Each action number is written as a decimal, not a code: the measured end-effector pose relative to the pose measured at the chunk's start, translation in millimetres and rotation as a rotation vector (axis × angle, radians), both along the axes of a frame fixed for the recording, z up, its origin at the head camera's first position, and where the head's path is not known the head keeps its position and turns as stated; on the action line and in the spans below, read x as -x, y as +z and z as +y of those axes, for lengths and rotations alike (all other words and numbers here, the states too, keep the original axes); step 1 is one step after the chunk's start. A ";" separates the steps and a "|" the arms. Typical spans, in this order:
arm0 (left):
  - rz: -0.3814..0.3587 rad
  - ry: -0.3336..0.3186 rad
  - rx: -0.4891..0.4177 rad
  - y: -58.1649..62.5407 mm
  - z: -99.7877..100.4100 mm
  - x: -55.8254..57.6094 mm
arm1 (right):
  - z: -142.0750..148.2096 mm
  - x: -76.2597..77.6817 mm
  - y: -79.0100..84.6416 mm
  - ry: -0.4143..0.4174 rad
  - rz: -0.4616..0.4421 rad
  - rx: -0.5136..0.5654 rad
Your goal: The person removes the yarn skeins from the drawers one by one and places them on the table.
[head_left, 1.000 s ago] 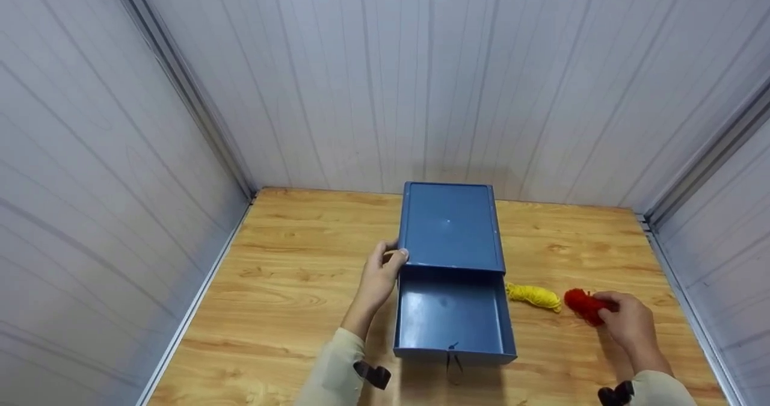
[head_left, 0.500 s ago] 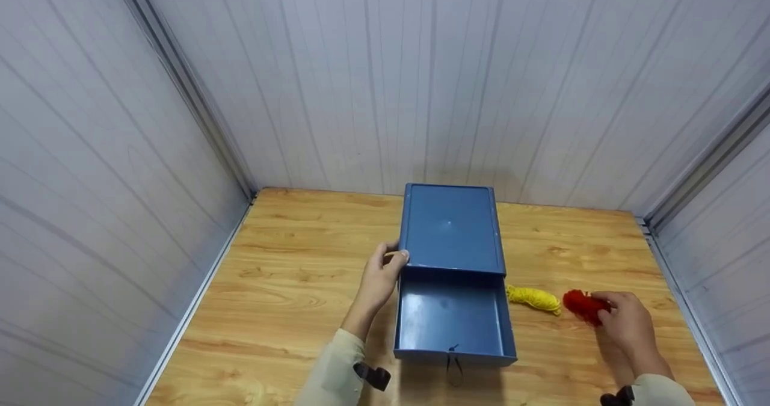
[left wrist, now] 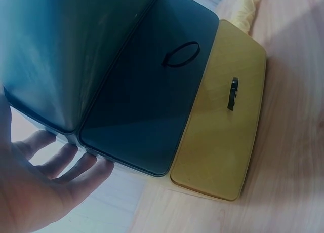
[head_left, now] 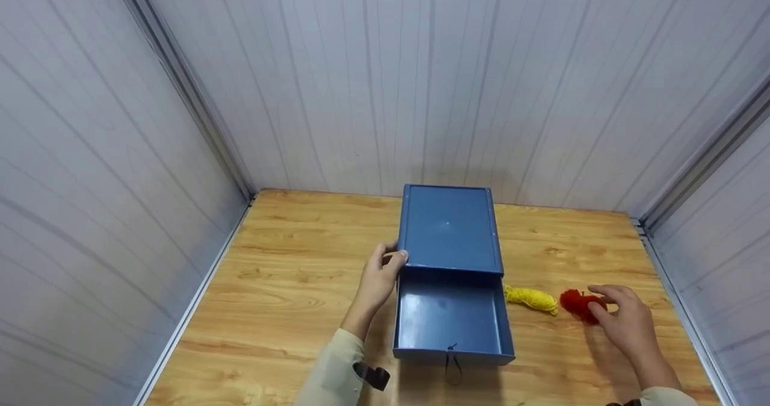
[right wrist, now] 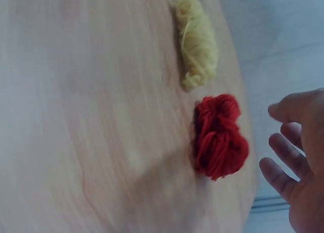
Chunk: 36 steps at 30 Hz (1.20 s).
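- Head view, L to R: wood-top bench point(head_left: 289, 298), pale panel walls point(head_left: 421, 81) rising at its L, back & R edges
- L hand point(head_left: 376, 282) at front L corner of cabinet point(head_left: 448, 228): thumb on top edge, fingers along L side, spread & loosely bent per L wrist view; looks like steadying, not a full grip
- Cabinet is blue, a bit R of bench centre, back end nr bench's back edge
- Top drawer point(head_left: 448, 322) pulled well out twd bench's front edge, no yarn seen in it; black loop point(head_left: 453, 373) hangs at its front
- L wrist view: lower down, blue mid drawer point(left wrist: 142, 101) w/ own loop, then yellow bottom drawer point(left wrist: 217, 131) w/ black tab; both look pushed in
- Yellow skein point(head_left: 532, 298) on bench just R of cabinet, no hand on it; touching cabinet or not, can't tell
- Red skein point(head_left: 579, 305) on bench, next along twd R edge, small gap btwn the two
- R hand point(head_left: 627, 322) by red skein's R end, nr bench's R edge: thumb & fingers well parted; R wrist view shows fingers clear of yarn, nothing held
- Progress, my read: drawer opening done, cabinet steadied; red skein not yet in hand, yellow one untouched; left at min: a hold on red skein; beyond that can't tell
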<state>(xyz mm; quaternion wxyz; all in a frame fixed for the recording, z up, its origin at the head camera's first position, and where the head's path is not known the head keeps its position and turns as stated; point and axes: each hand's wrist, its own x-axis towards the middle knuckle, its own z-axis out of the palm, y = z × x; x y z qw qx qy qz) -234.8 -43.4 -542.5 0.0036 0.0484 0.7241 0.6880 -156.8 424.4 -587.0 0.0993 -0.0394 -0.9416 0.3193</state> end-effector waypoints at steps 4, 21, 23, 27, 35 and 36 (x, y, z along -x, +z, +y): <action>-0.009 -0.004 0.008 -1.2 0.5 0.4 | -9.5 -9.2 8.0 0.006 0.080 -0.015; -0.027 0.006 0.010 -0.7 0.1 2.8 | -73.9 -50.1 56.4 0.103 0.190 0.146; -0.030 0.008 0.012 -1.1 0.1 3.0 | -81.9 -54.9 61.7 0.109 0.186 0.161; -0.030 0.009 0.011 2.8 0.6 1.6 | -98.1 -64.2 71.3 0.120 0.177 0.187; -0.017 -0.007 -0.013 29.4 0.7 -14.2 | -122.9 -76.6 84.0 0.217 0.259 0.241; -0.013 -0.008 -0.014 30.4 1.0 -15.1 | -124.9 -77.6 84.4 0.239 0.281 0.240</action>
